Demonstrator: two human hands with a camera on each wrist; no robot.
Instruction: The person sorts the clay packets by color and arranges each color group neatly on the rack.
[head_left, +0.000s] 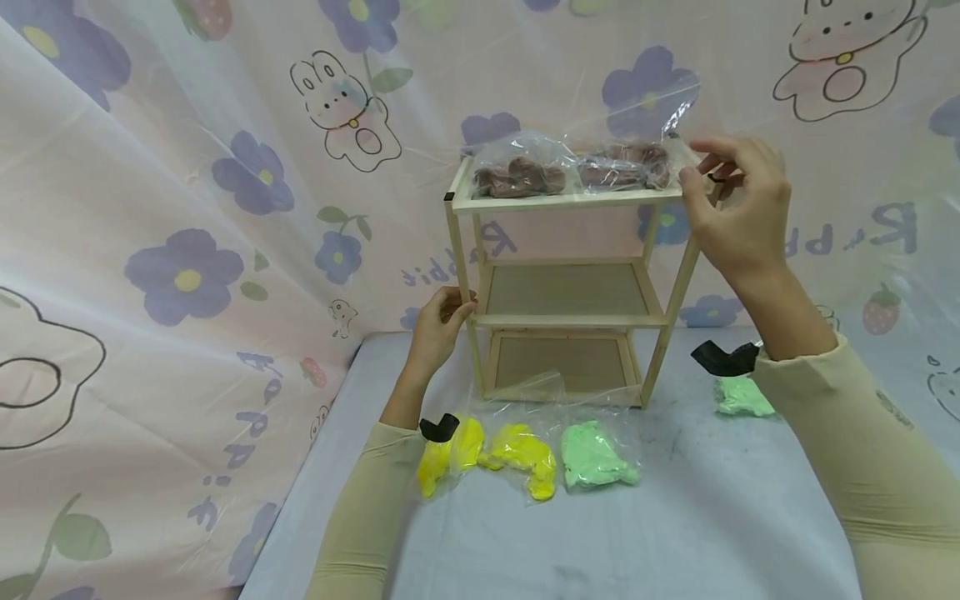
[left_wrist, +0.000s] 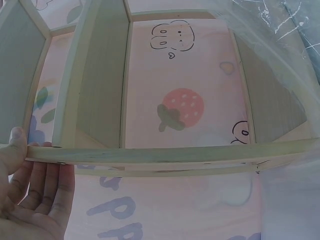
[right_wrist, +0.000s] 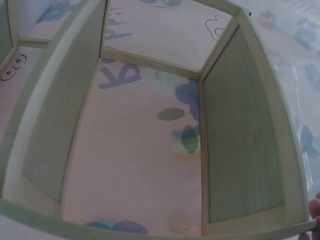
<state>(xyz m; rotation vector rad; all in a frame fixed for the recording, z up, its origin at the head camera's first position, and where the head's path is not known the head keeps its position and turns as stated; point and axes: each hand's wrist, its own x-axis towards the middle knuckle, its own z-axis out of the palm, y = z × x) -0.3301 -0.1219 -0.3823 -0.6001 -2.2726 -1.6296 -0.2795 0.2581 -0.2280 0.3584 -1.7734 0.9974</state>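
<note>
A three-tier wooden shelf (head_left: pixel 570 320) stands upright on the table in the head view. My left hand (head_left: pixel 435 333) grips its left front post at about the middle tier; in the left wrist view the thumb and fingers of that hand (left_wrist: pixel 42 192) lie on either side of the post. At the top right corner, my right hand (head_left: pixel 738 204) holds the frame between thumb and fingers. Only its fingertips (right_wrist: pixel 315 210) show at the edge of the right wrist view. Two clear bags of brown lumps (head_left: pixel 517 177) lie on the top tier, close to the right hand.
In front of the shelf lie two clear bags with yellow lumps (head_left: pixel 525 454) and one with a light green lump (head_left: pixel 596 457). Another green lump (head_left: pixel 742 396) is partly behind the right sleeve. A patterned curtain (head_left: pixel 187 275) hangs at the back and left.
</note>
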